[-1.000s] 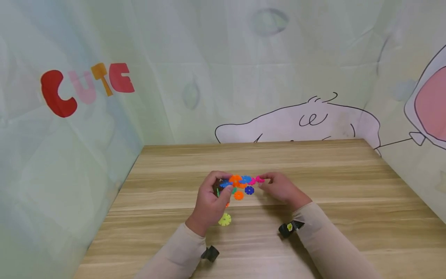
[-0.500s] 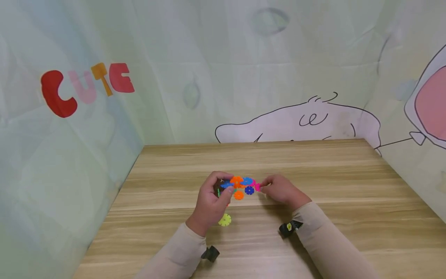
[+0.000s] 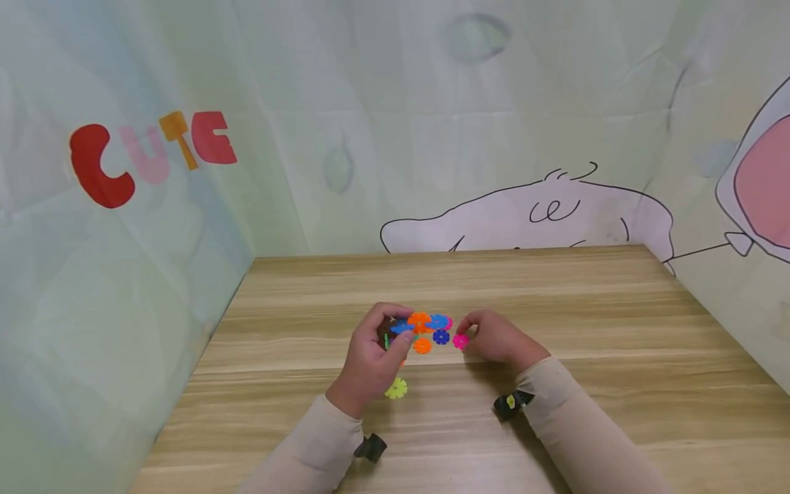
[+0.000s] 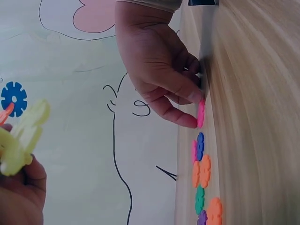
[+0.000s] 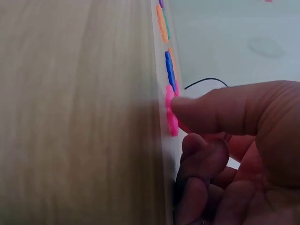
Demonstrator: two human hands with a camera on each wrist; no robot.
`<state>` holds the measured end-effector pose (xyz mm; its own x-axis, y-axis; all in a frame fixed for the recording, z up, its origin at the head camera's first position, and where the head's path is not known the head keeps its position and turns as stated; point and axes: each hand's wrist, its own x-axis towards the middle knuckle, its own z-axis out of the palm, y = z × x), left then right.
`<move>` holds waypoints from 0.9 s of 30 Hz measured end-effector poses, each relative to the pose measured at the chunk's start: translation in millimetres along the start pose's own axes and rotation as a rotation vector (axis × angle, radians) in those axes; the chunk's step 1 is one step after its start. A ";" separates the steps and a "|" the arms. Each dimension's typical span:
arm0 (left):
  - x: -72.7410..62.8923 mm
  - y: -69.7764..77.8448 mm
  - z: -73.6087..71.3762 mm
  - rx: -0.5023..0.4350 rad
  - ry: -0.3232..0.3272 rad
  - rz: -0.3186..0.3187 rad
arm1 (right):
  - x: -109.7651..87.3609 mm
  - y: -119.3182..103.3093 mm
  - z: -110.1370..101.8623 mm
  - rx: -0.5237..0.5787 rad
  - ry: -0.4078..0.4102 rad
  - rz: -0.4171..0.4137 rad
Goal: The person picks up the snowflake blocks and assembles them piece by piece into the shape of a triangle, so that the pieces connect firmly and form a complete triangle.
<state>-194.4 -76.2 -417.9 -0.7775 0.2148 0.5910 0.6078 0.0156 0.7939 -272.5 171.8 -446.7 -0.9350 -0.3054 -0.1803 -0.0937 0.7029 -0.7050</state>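
Note:
My left hand (image 3: 370,357) grips a cluster of joined plastic snowflake discs, with an orange disc (image 3: 420,322) and a light blue disc (image 3: 439,321) jutting out past the fingers. In the left wrist view, yellow discs (image 4: 29,125) stand up from that hand, raised above the table; much of the cluster is hidden behind fingers. Thumb and forefinger of my right hand (image 3: 496,337) pinch a pink snowflake disc (image 3: 460,341) low at the tabletop. In the right wrist view the thumb lies against the pink disc's face, the other fingers curled beneath.
Several loose discs lie flat between the hands, among them a dark blue disc (image 3: 441,337), an orange disc (image 3: 422,346) and a green disc (image 4: 200,199). The wood-grain table (image 3: 617,322) reaches back to a printed fabric wall (image 3: 370,137). Black wrist cameras sit under both sleeves.
The right hand has brought the pink disc down and nearer to me, away from the other pink disc, to the table. The left hand and its cluster stay nearly in place.

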 end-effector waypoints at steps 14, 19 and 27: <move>3.5 6.2 -8.5 0.059 0.002 -0.008 | -4.0 -3.0 2.0 -0.049 -0.029 0.023; 5.0 11.9 -11.1 0.059 -0.003 -0.036 | -6.0 -6.3 -2.7 -0.029 -0.048 -0.007; 9.2 22.8 -21.8 0.071 0.010 -0.072 | -30.9 -42.8 -25.9 0.205 0.035 -0.241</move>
<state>-191.2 -95.2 -391.2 -0.8210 0.2011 0.5343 0.5598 0.1000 0.8226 -248.4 167.9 -393.2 -0.9058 -0.4227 0.0302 -0.2465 0.4675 -0.8489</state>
